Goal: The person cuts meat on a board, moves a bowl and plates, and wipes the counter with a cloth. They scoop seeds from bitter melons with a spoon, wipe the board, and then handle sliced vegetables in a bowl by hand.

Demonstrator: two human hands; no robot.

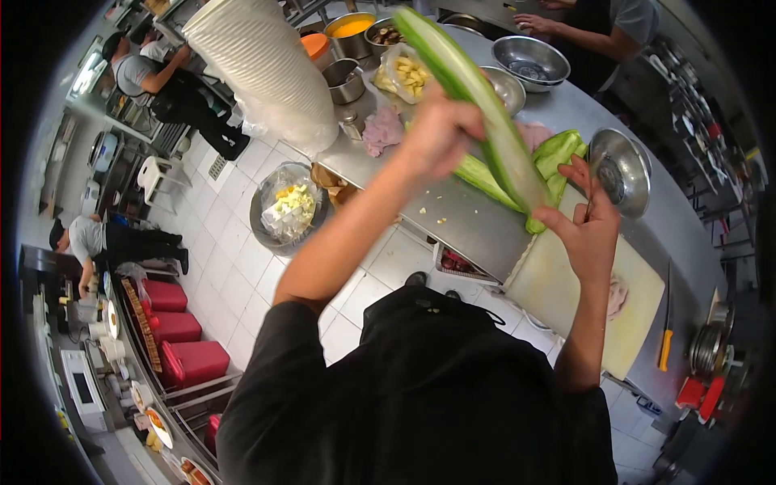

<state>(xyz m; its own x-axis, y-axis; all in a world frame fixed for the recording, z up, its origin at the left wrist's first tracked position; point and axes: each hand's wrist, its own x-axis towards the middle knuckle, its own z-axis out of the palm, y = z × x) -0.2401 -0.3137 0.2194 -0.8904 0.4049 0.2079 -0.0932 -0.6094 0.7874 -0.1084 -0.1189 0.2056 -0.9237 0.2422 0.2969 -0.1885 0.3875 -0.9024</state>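
My left hand [444, 133], blurred by motion, is closed around a long green gourd half [497, 121] that slants up and away from me. Its pale cut inside shows. By the gourd's lower end is my right hand [586, 226], its thumb close to the tip and its fingers curled around something thin I cannot make out. Under the raised piece, more green gourd pieces [558, 158] lie on the steel counter, partly covered by it. A white cutting board [638, 299] extends beneath my right forearm.
On the right are a steel bowl [621, 172] and a knife with a yellow handle [665, 347]. A tall stack of white containers [259, 73] stands left of a bag of yellow chunks [408, 74]. A lined bin [259, 214] stands on the floor. Other people [149, 85] work nearby.
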